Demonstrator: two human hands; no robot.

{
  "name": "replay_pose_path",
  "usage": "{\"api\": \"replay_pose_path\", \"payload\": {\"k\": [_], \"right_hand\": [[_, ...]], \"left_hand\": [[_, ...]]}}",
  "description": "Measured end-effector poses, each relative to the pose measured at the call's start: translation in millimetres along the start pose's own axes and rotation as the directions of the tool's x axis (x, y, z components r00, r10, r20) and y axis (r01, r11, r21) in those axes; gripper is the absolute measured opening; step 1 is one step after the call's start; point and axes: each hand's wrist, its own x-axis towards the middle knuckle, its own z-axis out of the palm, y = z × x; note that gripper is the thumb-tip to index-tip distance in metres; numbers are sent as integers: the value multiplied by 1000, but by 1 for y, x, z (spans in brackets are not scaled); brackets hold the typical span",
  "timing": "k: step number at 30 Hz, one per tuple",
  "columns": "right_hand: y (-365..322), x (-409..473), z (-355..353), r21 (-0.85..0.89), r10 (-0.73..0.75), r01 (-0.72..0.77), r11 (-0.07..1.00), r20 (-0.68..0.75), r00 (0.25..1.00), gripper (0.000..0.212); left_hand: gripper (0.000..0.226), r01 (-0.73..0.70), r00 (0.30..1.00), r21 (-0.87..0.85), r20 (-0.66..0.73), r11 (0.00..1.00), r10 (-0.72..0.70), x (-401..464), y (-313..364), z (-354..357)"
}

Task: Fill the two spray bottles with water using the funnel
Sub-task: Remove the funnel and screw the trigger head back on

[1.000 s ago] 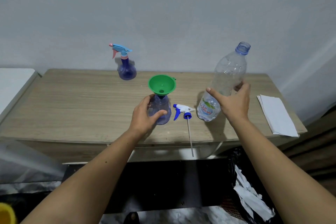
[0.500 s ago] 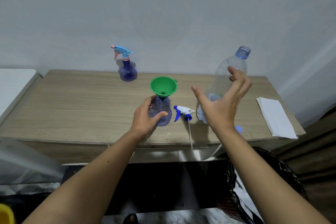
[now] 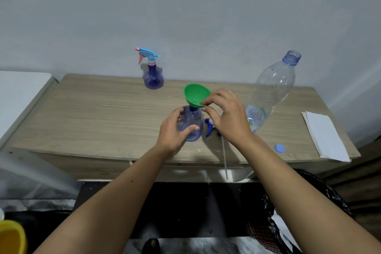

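My left hand (image 3: 172, 130) grips the round body of an open purple spray bottle (image 3: 190, 122) on the wooden table (image 3: 99, 113). A green funnel (image 3: 195, 97) sits tilted in its neck, and my right hand (image 3: 224, 115) pinches the funnel's near rim. The bottle's blue and white spray head (image 3: 210, 128) lies on the table just right of it, partly hidden by my right hand. A second purple spray bottle (image 3: 153, 79) with its blue and pink head on stands at the back. A large clear water bottle (image 3: 270, 93), uncapped, stands to the right.
A blue bottle cap (image 3: 279, 148) lies near the table's front edge. A stack of white paper (image 3: 323, 136) lies at the right end. A black bin (image 3: 305, 212) with paper scraps stands below on the right. A yellow container (image 3: 11, 237) shows at the bottom left.
My right hand let go of the water bottle, moved left and took hold of the funnel's rim. The funnel now tilts. My left hand kept its hold on the spray bottle.
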Motion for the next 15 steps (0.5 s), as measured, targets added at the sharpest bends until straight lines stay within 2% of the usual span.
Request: {"api": "replay_pose_path", "payload": {"k": [15], "right_hand": [[-3,11,-16,14,-39,39,999,-27,999,11]], "left_hand": [[69,12,1000,24,-3,1000,-12,0,-2,1]]}}
